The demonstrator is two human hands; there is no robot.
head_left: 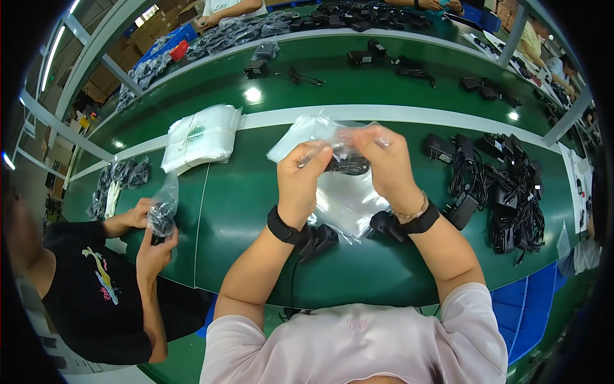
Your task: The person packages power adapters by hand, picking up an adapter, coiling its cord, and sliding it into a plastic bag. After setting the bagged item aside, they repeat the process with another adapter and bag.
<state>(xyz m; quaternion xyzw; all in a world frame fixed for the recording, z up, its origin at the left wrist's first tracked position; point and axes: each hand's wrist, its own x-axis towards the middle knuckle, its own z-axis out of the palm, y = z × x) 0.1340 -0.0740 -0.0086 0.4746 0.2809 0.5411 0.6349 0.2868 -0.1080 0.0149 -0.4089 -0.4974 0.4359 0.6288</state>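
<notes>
Both my hands pinch the upper part of a clear plastic bag (335,136) above the green table. My left hand (300,176) is closed on its left side, and my right hand (391,168) on its right. Low in the bag, between my hands, shows a bundle of coiled black cable (349,164); whether a plug is attached I cannot tell. Flat clear bags (352,197) lie beneath it. One black power adapter (318,240) rests near my left wrist, another (387,225) beside my right wrist, partly hidden by it.
Black adapters with coiled cables (492,182) are heaped at the right. A tied stack of clear bags (199,139) lies left of my hands. Farther left, a co-worker's hands hold a bagged black item (162,217). A green conveyor (307,80) with scattered adapters runs beyond the pale ledge (384,114).
</notes>
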